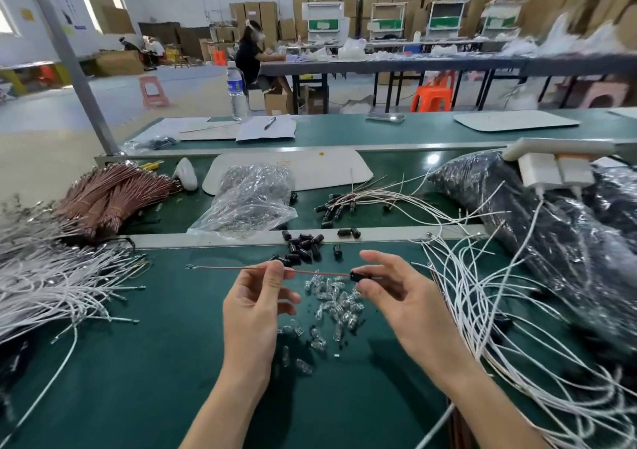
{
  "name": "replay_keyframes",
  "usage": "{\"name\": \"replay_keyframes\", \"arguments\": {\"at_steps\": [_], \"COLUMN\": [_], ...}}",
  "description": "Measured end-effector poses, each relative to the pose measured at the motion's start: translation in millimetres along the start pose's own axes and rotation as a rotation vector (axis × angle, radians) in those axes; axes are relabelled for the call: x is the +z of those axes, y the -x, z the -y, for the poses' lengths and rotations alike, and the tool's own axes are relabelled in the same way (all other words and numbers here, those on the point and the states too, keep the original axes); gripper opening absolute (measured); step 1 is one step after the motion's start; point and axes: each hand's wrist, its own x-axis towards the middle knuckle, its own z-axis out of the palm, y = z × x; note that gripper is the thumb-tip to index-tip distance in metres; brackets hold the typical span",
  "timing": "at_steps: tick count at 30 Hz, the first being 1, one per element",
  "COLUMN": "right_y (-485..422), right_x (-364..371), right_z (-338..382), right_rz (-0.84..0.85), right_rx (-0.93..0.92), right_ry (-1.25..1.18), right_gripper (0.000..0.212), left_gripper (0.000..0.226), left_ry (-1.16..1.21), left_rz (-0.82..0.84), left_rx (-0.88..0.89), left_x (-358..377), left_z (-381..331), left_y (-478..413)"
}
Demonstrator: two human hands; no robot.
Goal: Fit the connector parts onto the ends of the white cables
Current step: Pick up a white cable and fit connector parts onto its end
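1. A thin reddish wire point(234, 268) is pinched between the thumb and fingertips of the left hand point(255, 307). The lower fingers are curled loosely beneath it.
2. A small black cap point(359, 275) is pinched by the thumb and fingers of the right hand point(403, 297). The forefinger is stretched out above the cap.
3. The reddish wire is held level between the two hands. Its right end meets the black cap, and its left end, tipped with a small metal piece, juts out past the left hand.
4. A scatter of clear plastic pieces point(332, 302) is seen on the green table point(155, 362), between the hands and just below them.
5. A heap of loose black caps point(303, 247) lies just beyond the hands.
6. The white cables are spread in two lots, and neither is touched. One pile point(51, 283) lies well to the left of the left hand. The other point(482, 297) lies just to the right of the right hand.
7. Farther off, beyond the left hand, a bundle of brown wires point(113, 193) and a clear bag point(248, 197) of small parts are set down.
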Motion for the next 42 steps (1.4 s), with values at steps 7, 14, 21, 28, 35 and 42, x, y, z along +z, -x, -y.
{"name": "replay_keyframes", "arguments": {"at_steps": [7,14,21,28,35,42], "right_y": [1.9,3.8,1.1,1.0,-2.5,-2.3], "right_x": [2.1,9.1,4.7,6.0,5.9,9.1], "right_z": [-1.6,3.9,9.1,6.9,6.6,5.0], "right_rz": [0.018,0.015,0.006,0.005,-0.033,0.019], "right_rx": [0.026,0.101,0.167,0.221,0.255,0.253], "right_ry": [0.026,-0.187,-0.383,-0.531,-0.657,-0.624], "right_gripper": [0.021,0.018,0.022,0.034,0.032,0.042], "left_gripper": [0.027,0.019,0.014,0.008,0.016,0.03], "left_ry": [0.103,0.146,0.017,-0.052,0.062,0.077], "left_rz": [0.009,0.031,0.128,0.206,0.245,0.219], "left_rx": [-0.053,-0.104,-0.049,-0.022,-0.122,-0.145], "left_x": [-1.2,-1.7,-6.2,0.3,12.3,12.9], "left_z": [-1.3,-4.1,-9.9,-12.1,-13.9,-12.9], "left_y": [-0.2,-0.2,-1.6,7.5,16.3,15.7]}}
